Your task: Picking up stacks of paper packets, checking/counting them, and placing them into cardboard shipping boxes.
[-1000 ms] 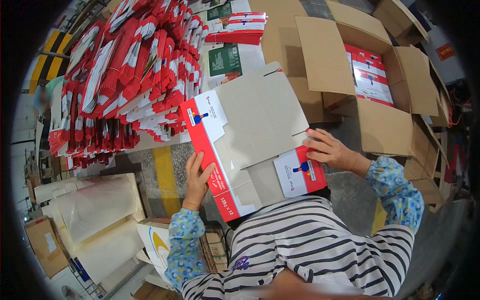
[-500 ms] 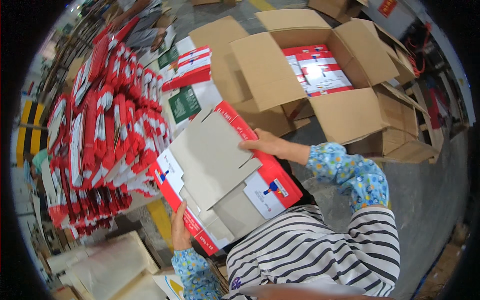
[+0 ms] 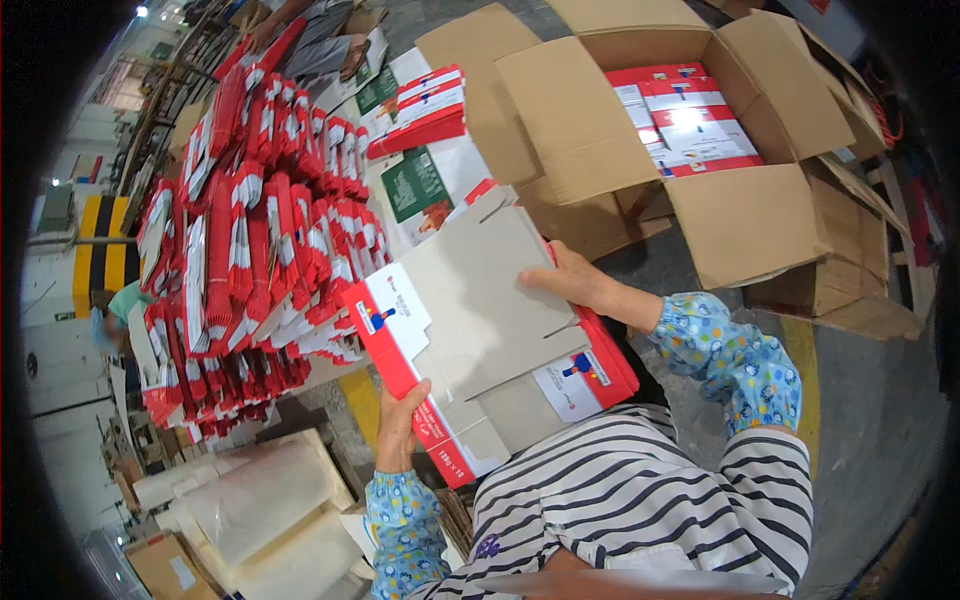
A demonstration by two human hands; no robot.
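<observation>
A flat red and white printed carton (image 3: 500,295), its plain grey inside facing up, lies across both my hands in front of my body. My left hand (image 3: 402,425) grips its lower left edge, with the thumb on top over the red border. At the upper right edge, my right hand (image 3: 575,282) holds it with the thumb on the grey board and the other fingers out of sight underneath. Slots and flaps show along the carton's edges. Layered red edges at its right side suggest more than one sheet.
Tall stacks of folded red and white cartons (image 3: 250,240) stand at left. Beyond my hands, a small red and white pile (image 3: 430,105) rests near a green printed sheet (image 3: 412,188). An open brown box (image 3: 745,225) at upper right holds red and white cartons (image 3: 695,125). Another person's arm (image 3: 280,20) shows at the top.
The whole view has shifted, so surroundings sit farther right. The carton has turned slightly in my hands, and its grey panel now covers most of the red strip along the upper right edge.
</observation>
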